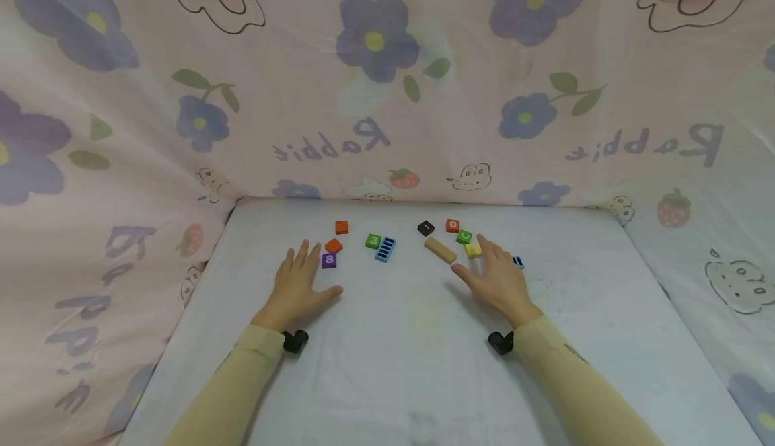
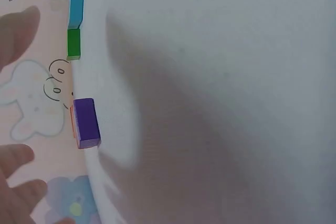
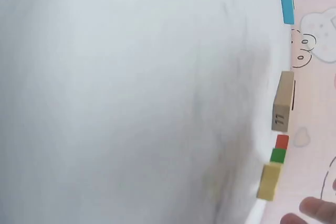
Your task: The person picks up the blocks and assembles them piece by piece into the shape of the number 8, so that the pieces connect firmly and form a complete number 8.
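Observation:
My left hand (image 1: 297, 286), fingers spread and holding nothing, is just left of a purple tile marked 8 (image 1: 329, 260); that purple block (image 2: 87, 123) also shows in the left wrist view. My right hand (image 1: 499, 280) is spread beside a yellow block (image 1: 473, 250), its thumb near the lower end of a wooden block (image 1: 440, 250). A blue block (image 1: 518, 262) is partly hidden behind the right hand. Between the hands lie a green tile marked 3 (image 1: 373, 241) and a blue block with dark marks (image 1: 385, 249).
Two orange blocks (image 1: 342, 227) (image 1: 334, 246) lie at the back left. A black tile (image 1: 426, 228), a red tile marked 0 (image 1: 453, 226) and a green tile (image 1: 464, 237) sit at the back right. Patterned cloth (image 1: 448, 96) hangs around the white table (image 1: 399, 365).

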`<action>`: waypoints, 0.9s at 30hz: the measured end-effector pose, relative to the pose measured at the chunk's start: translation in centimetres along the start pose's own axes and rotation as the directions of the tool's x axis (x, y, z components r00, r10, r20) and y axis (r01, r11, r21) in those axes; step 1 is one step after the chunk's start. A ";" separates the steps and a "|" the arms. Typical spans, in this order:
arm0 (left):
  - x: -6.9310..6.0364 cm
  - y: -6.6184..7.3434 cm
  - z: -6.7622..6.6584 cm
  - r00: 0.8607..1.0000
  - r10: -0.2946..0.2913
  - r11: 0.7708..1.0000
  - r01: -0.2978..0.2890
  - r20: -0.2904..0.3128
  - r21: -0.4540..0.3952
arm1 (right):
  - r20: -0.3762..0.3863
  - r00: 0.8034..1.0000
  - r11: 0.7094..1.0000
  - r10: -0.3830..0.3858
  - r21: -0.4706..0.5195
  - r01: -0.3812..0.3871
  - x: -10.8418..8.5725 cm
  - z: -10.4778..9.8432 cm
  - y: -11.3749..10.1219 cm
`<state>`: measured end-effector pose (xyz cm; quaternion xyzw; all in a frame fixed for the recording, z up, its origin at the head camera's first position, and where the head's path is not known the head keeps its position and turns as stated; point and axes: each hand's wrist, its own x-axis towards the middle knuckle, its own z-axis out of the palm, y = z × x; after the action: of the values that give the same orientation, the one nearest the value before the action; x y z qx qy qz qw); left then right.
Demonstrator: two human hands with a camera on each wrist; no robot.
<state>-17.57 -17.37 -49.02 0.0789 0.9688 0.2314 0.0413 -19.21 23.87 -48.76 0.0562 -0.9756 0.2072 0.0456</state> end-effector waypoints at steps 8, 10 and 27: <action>1.9 -0.1 0.1 0.999 -0.030 0.986 0.034 0.024 -0.166 | 0.083 0.989 0.972 0.122 0.190 -0.136 1.0 0.5 -0.9; 2.2 -0.3 0.1 0.998 -0.048 0.975 0.055 0.037 -0.213 | 0.128 0.980 0.949 0.153 0.257 -0.181 1.3 0.7 -0.9; 4.6 -3.3 0.8 0.983 -0.119 0.851 0.174 0.141 -0.496 | 0.283 0.939 0.808 0.195 0.497 -0.317 2.3 3.0 0.5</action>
<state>-22.47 -19.14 -51.40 0.0035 0.8738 0.4689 0.1288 -21.77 22.87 -51.43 -0.0437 -0.8762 0.4676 -0.1080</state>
